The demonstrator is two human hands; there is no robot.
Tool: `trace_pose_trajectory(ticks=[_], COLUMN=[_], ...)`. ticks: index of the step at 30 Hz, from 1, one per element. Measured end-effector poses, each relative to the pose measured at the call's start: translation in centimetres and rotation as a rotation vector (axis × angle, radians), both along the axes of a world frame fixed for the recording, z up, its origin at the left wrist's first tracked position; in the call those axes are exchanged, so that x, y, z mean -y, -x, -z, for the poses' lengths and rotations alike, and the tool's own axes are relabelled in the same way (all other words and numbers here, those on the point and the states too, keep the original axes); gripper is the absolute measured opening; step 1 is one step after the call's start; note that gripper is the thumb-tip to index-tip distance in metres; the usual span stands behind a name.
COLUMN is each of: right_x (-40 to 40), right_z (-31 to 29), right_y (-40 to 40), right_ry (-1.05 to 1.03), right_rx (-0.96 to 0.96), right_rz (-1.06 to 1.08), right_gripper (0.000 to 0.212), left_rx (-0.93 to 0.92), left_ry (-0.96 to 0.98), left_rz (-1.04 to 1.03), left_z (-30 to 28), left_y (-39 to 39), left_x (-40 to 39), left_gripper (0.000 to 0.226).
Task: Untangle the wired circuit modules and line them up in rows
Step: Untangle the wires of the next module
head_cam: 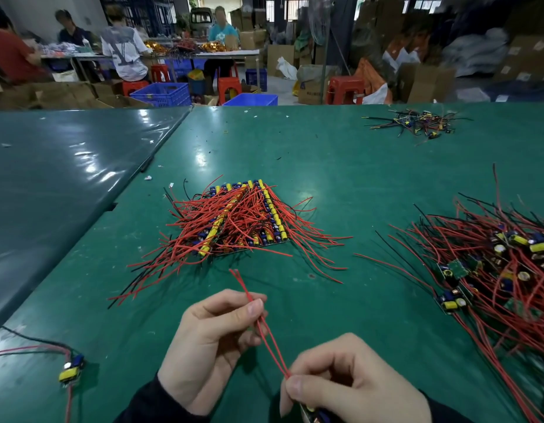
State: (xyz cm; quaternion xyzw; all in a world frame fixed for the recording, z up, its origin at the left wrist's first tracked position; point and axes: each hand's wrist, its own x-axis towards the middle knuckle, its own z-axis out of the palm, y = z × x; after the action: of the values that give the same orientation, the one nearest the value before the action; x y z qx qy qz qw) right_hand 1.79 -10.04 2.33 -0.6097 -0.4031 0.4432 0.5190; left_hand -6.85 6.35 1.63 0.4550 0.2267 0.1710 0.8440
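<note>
Near the left edge of the green surface (325, 166), toward the near corner, a single module (71, 370) with a yellow part and a blue part lies alone, its red and black wires trailing off past that edge. Further in, about midway between the near and far edges, sits the lined-up batch (240, 221): modules set side by side in rows that run toward the far edge, their red wires fanning out on both sides and lying over the boards.

At the near edge, the left hand (209, 346) pinches a pair of red wires (264, 331) between thumb and fingertips, its other fingers curled; the wire ends stick up past the fingers toward the rows. The same pair runs down to the right hand (350, 383), which grips it between thumb and forefinger right where the wires come out of the held module (315, 415). Only a dark corner of that module shows under the right hand, at the very near edge. Both hands are raised slightly off the surface, close to each other, with the wires stretched between them.

Along the right edge lies the tangled heap (490, 270) of modules, red and black wires crossing every way. Near the far right corner rests a small pile of wire scraps (417, 122).
</note>
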Motion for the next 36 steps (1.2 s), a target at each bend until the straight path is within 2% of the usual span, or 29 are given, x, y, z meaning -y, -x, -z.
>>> trace_pose_trajectory(ticks=[1, 2, 4, 6, 7, 8, 11, 12, 14, 17, 20, 22, 28, 31, 34, 36], right_x=[0.1, 0.2, 0.3, 0.4, 0.2, 0.1, 0.0, 0.1, 0.0, 0.0, 0.1, 0.1, 0.0, 0.1, 0.1, 0.3], right_z=[0.3, 0.7, 1.2, 1.3, 1.2, 1.0, 0.1, -0.1, -0.7, -1.0, -0.8, -0.9, -1.3, -0.8, -0.7, -0.7], right_y=[0.2, 0.4, 0.6, 0.9, 1.2, 1.3, 0.6, 0.4, 0.1, 0.1, 0.2, 0.1, 0.0, 0.2, 0.4, 0.4], right_ry=[-0.012, -0.038, -0.007, 0.066, 0.049, 0.017, 0.000, 0.011, 0.014, 0.043, 0.061, 0.079, 0.112, 0.128, 0.096, 0.053], right_rx=[0.127, 0.335, 0.806, 0.981, 0.975, 0.861, 0.226, 0.089, -0.034, -0.152, -0.165, -0.164, -0.226, -0.212, -0.094, 0.102], right_rz=[0.046, 0.080, 0.104, 0.140, 0.125, 0.110, 0.075, 0.044, -0.040, -0.114, -0.150, -0.179, -0.305, -0.245, -0.110, -0.037], right_gripper=[0.017, 0.018, 0.019, 0.021, 0.021, 0.020, 0.019, 0.019, 0.020, 0.021, 0.026, 0.026, 0.026, 0.025, 0.023, 0.022], left_rx=[-0.005, -0.011, -0.026, -0.017, -0.007, 0.000, -0.033, -0.035, -0.033, -0.029, -0.007, 0.025, 0.162, 0.095, 0.026, 0.009], left_ry=[-0.071, -0.159, -0.381, -0.527, -0.515, -0.455, -0.138, -0.033, 0.100, 0.139, 0.128, 0.135, 0.100, 0.010, -0.052, -0.078], left_rz=[-0.038, -0.079, -0.164, -0.192, -0.176, -0.160, -0.138, -0.117, -0.076, -0.027, -0.010, -0.007, 0.176, 0.106, -0.028, -0.105], left_z=[0.1, 0.3, 0.7, 0.8, 0.6, 0.5, 0.4, 0.3, 0.0, -0.4, -0.4, -0.2, -0.7, -0.6, -0.3, -0.3], left_y=[-0.1, -0.1, -0.2, -0.3, -0.2, -0.2, -0.3, -0.2, -0.1, 0.0, 0.2, 0.3, 0.7, 0.6, 0.1, 0.0], left_x=[0.0, 0.1, 0.4, 0.8, 0.9, 0.8, -0.3, -0.6, -0.8, -0.8, -1.0, -1.2, -1.3, -1.2, -1.4, -1.4], left_gripper=[0.026, 0.015, 0.010, 0.012, 0.009, 0.010, 0.016, 0.014, 0.011, 0.018, 0.051, 0.058, 0.046, 0.045, 0.025, 0.015])
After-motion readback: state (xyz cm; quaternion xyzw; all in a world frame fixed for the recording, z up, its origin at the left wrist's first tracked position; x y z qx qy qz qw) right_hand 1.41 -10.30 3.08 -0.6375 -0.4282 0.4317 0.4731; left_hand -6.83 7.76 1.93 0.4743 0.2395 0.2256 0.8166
